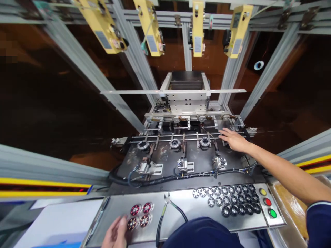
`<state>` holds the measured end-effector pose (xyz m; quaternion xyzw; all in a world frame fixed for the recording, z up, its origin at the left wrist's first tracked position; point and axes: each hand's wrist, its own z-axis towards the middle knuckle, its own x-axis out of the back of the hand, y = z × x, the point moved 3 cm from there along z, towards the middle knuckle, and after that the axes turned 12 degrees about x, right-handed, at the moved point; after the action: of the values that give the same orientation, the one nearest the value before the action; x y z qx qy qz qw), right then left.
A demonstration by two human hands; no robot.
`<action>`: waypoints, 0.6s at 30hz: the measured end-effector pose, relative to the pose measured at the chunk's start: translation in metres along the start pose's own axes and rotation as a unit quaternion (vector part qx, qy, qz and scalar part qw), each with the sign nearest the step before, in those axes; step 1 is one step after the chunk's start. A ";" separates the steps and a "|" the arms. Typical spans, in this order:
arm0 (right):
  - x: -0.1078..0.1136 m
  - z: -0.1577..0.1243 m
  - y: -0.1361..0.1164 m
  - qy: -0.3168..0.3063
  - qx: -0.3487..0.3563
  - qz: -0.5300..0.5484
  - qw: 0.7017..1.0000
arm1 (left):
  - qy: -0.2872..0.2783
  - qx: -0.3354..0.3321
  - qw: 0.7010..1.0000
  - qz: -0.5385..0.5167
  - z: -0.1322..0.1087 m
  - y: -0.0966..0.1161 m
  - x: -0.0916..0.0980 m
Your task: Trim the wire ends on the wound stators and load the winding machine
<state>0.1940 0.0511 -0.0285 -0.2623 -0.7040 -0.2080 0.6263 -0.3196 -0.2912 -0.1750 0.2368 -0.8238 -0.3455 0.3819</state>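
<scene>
My right hand (234, 141) reaches over the right end of the black machine bed, fingers stretched out and slightly apart. Whatever lies directly under its palm is hidden. Round slotted parts sit on the other stations: one at the left (143, 145), one in the middle (175, 143), and one (205, 142) just left of my right hand. At the lower left, my left hand (116, 232) is partly cut off by the frame, thumb and fingers loosely extended. Its fingertips are beside a reddish-looking round part (132, 224), one of several grouped on the metal ledge (113, 206).
Pliers (165, 210) with dark handles lie mid-ledge. Rows of black round parts (232, 199) fill its right side, beside yellow, red and green buttons (267, 202). Clamps (183, 165) and cables stand on the bed. Yellow units (198, 31) hang overhead; striped bars (46, 187) flank the opening.
</scene>
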 end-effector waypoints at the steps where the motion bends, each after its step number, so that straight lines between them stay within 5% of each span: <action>1: 0.001 0.011 -0.006 -0.006 0.035 0.006 0.999 | -0.001 0.003 1.000 -0.006 0.001 -0.002 -0.001; 7: -0.006 0.053 -0.028 -0.042 0.157 0.032 0.986 | -0.007 0.018 0.999 -0.042 -0.004 -0.008 -0.002; 18: -0.013 0.059 -0.028 -0.039 0.200 0.009 0.979 | 0.013 0.016 0.999 -0.037 -0.001 -0.009 -0.004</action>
<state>0.1313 0.0643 -0.0482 -0.1462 -0.7532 -0.0471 0.6396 -0.3149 -0.2952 -0.1832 0.2780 -0.8147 -0.3433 0.3758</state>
